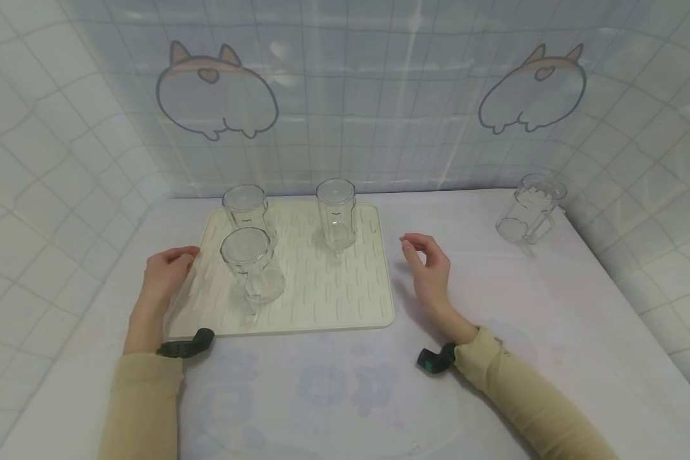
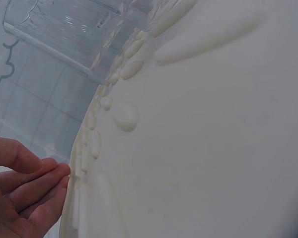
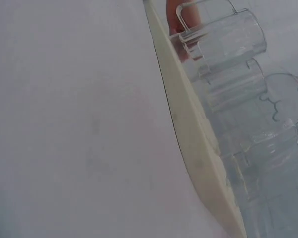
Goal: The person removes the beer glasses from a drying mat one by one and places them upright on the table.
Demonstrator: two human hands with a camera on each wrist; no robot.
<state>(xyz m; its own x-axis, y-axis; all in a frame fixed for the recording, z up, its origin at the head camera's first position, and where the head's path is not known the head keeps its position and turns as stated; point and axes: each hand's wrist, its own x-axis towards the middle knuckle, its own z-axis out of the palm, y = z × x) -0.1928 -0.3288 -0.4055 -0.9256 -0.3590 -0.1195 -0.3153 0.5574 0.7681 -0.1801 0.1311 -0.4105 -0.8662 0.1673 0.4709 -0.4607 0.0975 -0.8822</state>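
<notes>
Here at the left edge of the cream ribbed mat (image 1: 322, 300), the left hand (image 1: 163, 275) has its fingers loosely bent, thumb close to the fingertips, holding nothing, and whether those tips actually touch the rim I can't tell. Across on the other side, the right hand (image 1: 431, 275) hovers over the surface (image 1: 322, 415), just off the mat's right edge, fingers softly curved, a narrow gap to the thumb, nothing in its grasp. Between them, three clear mugs stand on the mat: the front-left mug (image 1: 252, 262) nearest the left hand, its handle towards the near edge; the back-left mug (image 1: 245, 207) right behind it, close to the far left corner; and the third mug (image 1: 337, 214) by the far edge, right of centre. And well away from that group, a lone mug (image 1: 529, 207) stands near the surface's far right corner, handle out to the right! Tan sleeves (image 1: 146, 409) and dark wrist devices (image 1: 186, 345) on both arms, and a gridded curtain (image 1: 374, 128) with two cartoon animals rises beyond the far edge.
</notes>
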